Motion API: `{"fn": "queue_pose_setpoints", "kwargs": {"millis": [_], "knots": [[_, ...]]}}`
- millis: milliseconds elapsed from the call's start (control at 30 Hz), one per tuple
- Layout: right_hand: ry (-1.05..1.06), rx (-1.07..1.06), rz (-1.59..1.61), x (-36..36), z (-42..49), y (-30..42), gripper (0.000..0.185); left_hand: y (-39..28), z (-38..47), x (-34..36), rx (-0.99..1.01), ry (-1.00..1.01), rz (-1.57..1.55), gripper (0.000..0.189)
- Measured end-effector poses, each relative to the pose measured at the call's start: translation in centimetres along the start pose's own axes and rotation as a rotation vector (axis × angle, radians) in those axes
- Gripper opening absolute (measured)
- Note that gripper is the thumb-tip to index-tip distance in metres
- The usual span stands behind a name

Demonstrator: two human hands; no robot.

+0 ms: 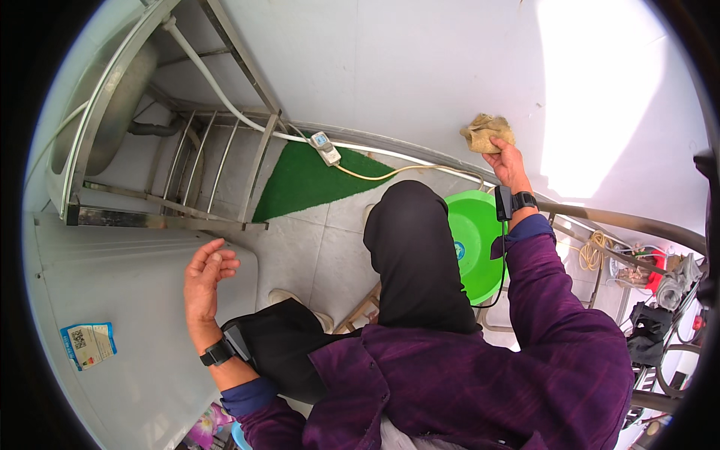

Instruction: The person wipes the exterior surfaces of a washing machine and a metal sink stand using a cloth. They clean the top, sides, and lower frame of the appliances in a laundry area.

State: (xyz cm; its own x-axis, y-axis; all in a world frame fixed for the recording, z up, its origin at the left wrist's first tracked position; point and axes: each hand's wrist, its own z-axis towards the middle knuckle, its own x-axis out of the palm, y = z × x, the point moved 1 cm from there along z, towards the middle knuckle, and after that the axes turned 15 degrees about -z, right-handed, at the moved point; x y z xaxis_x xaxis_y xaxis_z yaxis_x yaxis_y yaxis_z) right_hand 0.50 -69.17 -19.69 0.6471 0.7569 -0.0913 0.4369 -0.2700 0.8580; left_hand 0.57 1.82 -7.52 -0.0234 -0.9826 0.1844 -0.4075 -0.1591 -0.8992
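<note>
My right hand (506,163) grips a folded yellowish-brown cloth (487,134), which is against or close to the white wall panel (416,73). Below that forearm sits a bright green plastic basin (478,270), partly hidden by my knee and sleeve; a small blue sticker shows inside it. My left hand (209,275) is raised with nothing in it, its fingers loosely curled and apart. It hovers in front of a white appliance cabinet (140,292) that bears a printed label (89,344).
A stainless steel sink stand (163,216) with a drain hose (214,90) stands at the left. On the tiled floor lie a green mat (315,180) and a power socket (325,148) with its cord. A metal rail (619,222) and a coiled cable (593,250) are at the right.
</note>
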Motion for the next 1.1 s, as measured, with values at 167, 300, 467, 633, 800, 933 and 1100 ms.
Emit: {"fn": "queue_pose_setpoints", "kwargs": {"millis": [167, 300, 467, 633, 800, 933, 1100], "knots": [[-0.405, 0.072, 0.026, -5.2, 3.1, -3.4, 0.047, 0.1, 0.1, 0.2, -0.025, -0.021, 0.017, 0.031], [-0.384, 0.175, 0.071, -4.0, 4.9, -6.3, 0.049, 0.1, 0.2, 0.2, -0.034, -0.037, 0.009, 0.031], [-0.114, 0.148, 0.073, 5.1, 5.5, -7.9, 0.047, 0.1, 0.6, 0.5, -0.055, -0.039, 0.036, 0.031], [0.199, 0.205, 0.15, 16.2, 3.9, -6.4, 0.044, 0.2, 0.8, 0.4, -0.067, -0.053, 0.052, 0.035], [0.317, 0.225, 0.219, 20.0, 3.7, -7.0, 0.045, 0.3, 1.0, 0.0, -0.074, -0.057, 0.053, 0.035], [0.092, 0.308, 0.202, 16.3, 6.3, -9.1, 0.041, 0.4, 0.9, -0.1, -0.078, -0.066, 0.074, 0.034], [-0.147, 0.295, 0.195, 8.1, 10.3, -12.2, 0.037, 0.3, 1.0, 0.1, -0.091, -0.078, 0.066, 0.032]]}}
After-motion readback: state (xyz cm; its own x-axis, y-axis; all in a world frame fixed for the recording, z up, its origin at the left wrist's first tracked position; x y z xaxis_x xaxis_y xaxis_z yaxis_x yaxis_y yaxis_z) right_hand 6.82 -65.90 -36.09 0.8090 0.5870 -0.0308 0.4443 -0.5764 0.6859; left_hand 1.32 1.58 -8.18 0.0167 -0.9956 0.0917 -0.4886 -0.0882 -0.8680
